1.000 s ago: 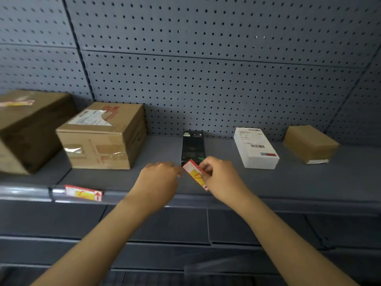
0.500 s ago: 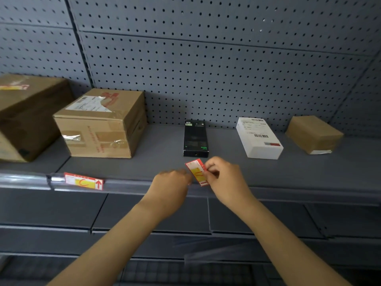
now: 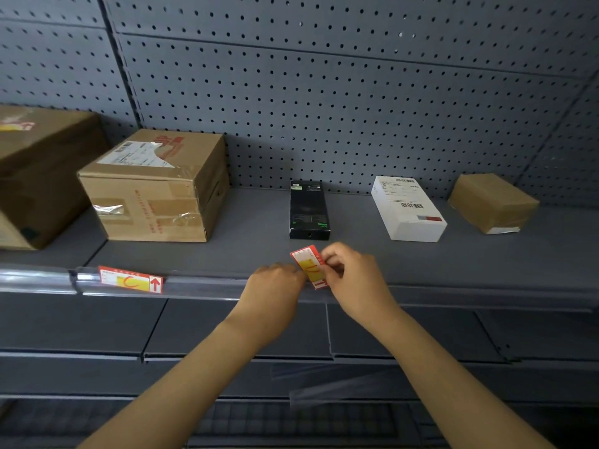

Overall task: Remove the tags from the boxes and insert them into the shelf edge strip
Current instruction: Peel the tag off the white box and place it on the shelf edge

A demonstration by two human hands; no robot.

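Two bare forearms reaching up from the bottom of the view, meeting at the front lip of the shelf. Left hand [image 3: 275,288] knuckles-up against the shelf edge strip [image 3: 207,285], fingers curled over and out of sight, so no telling whether anything is held there beyond a touch on the card's left edge. Right hand [image 3: 351,277] pinching a red-and-yellow tag [image 3: 309,265] between thumb and fingertips on its right long side, tag tilted, lower end down at the strip, upper end poking above the shelf floor. Thin printed card by the look of it: next to weightless, bendy across the flat, probably slick on the face, easy to crease if forced. Best held at the edges near the end going in, likely with the other hand steadying the strip's clear lip. Off to the left, a second tag [image 3: 129,280] already seated in the strip, lying level. Farther back on the shelf, a black box [image 3: 309,209] just behind the hands, a white box [image 3: 408,209] to its right, a small brown box [image 3: 492,202] beyond that, two large cardboard cartons [image 3: 155,186] at the left. Perforated back panel [image 3: 324,92] behind everything.
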